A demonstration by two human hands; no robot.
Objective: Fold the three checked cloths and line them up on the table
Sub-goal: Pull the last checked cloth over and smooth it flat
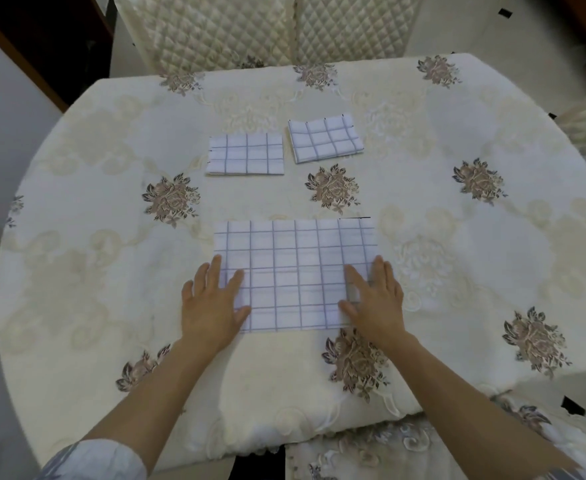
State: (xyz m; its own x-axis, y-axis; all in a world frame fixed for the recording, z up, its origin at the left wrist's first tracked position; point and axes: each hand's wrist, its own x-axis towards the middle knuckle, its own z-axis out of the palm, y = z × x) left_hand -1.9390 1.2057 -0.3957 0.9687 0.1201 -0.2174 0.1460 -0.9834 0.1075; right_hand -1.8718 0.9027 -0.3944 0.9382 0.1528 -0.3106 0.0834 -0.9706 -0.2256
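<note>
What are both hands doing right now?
Left hand: open, fingers flat on the left edge of the large checked cloth.
Right hand: open, fingers flat on its right edge.

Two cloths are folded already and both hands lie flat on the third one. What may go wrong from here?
1. The left hand and right hand press the large cloth only at its side edges, so the next fold may come out skewed.
2. The right folded cloth lies tilted beside the straight left folded cloth; the row may end crooked.
</note>
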